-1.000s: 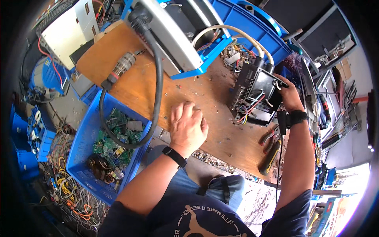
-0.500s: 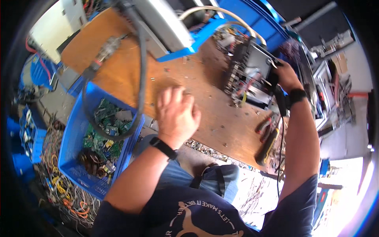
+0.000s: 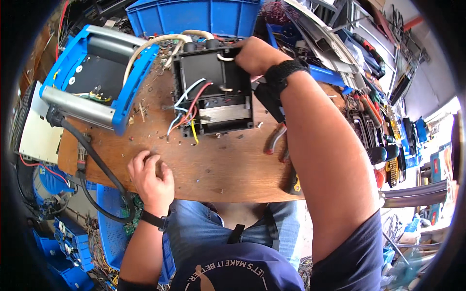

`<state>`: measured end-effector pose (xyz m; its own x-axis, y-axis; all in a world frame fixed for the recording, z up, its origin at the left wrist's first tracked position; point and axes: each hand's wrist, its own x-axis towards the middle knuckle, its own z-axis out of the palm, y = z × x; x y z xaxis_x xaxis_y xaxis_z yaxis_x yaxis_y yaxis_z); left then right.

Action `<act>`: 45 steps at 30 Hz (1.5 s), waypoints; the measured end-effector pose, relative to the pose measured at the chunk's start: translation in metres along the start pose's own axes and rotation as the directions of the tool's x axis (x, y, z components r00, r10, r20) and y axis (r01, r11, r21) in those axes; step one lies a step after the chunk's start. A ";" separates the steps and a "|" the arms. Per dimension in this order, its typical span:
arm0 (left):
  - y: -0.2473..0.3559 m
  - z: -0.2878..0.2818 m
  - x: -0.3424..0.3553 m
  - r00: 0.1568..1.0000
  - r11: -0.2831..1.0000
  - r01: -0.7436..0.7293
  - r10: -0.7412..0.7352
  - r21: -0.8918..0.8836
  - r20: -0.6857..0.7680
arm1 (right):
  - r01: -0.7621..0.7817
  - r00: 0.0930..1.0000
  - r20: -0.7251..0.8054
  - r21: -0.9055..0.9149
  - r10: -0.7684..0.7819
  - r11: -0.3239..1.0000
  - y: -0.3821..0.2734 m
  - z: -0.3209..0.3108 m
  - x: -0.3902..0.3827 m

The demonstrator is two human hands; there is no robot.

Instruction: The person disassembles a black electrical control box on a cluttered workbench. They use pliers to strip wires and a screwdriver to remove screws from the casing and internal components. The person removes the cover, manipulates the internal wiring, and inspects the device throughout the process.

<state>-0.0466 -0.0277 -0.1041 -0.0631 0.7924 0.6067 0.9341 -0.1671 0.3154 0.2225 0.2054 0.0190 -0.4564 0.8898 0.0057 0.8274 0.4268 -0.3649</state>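
A black plastic housing (image 3: pixel 201 72) lies open side up on the wooden table (image 3: pixel 208 169). Loose white, red, blue and yellow wires (image 3: pixel 191 109) and a finned metal block (image 3: pixel 225 114) show at its near end. My right hand (image 3: pixel 259 56) is closed on the housing's far right corner, its fingertips partly hidden. Below that wrist lies a black object (image 3: pixel 267 99) whose kind I cannot make out. Near the table's front edge rests my left hand (image 3: pixel 153 182), loosely bent, fingers apart and holding nothing. Thick beige cables (image 3: pixel 160 41) run from the housing toward a blue-and-silver frame (image 3: pixel 80 104).
Red-handled pliers (image 3: pixel 276 140) lie right of the housing. A black cable (image 3: pixel 92 145) loops over the left edge above a blue basket (image 3: pixel 109 218) of circuit boards. Behind stands a blue crate (image 3: pixel 194 17). Several hand tools (image 3: pixel 369 111) crowd the right side.
My view has swung, so the housing now appears further left and squarer. My right hand stays at its edge, nearer the far corner. My left hand remains at the table's near side.
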 end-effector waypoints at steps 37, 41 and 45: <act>0.052 -0.060 0.107 0.889 0.703 0.229 0.131 -0.674 0.439 | 0.168 0.933 -0.355 0.574 0.059 0.802 -0.045 0.011 -0.125; 0.066 -0.047 0.121 0.860 0.570 0.255 0.236 -0.781 0.453 | 0.099 0.951 -0.287 0.639 0.118 0.762 -0.035 0.008 -0.135; 0.066 -0.036 0.121 0.884 0.607 0.216 0.211 -0.765 0.418 | 0.094 0.952 -0.285 0.622 0.113 0.777 -0.039 0.009 -0.131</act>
<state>-0.0055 0.0364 0.0160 0.2885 0.9099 0.2981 0.2850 -0.3788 0.8805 0.2473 0.0707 0.0239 -0.2473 0.9413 0.2298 0.3969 0.3148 -0.8622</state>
